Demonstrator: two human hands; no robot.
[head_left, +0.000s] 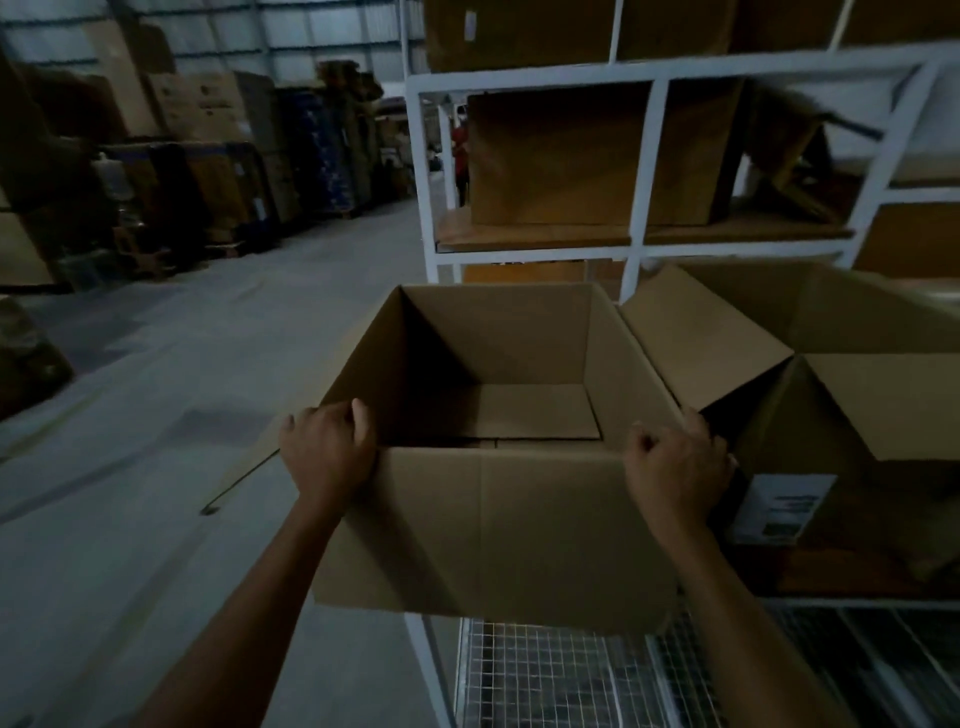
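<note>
Presently: large open brown corrugated-cardboard box (498, 519), apparently empty, likely light but flexible-walled; left hand (330, 452) and right hand (675, 467) each curled over a near rim corner.

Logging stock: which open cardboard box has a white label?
The right box: a white label on its near side. The held box, gripped by the left hand and right hand, shows none.

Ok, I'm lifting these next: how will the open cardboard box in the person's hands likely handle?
Probably light: the cardboard box looks empty inside. Likely bulky, since the left hand and right hand grip opposite rim corners. Its open top may flex under a squeeze.
</note>
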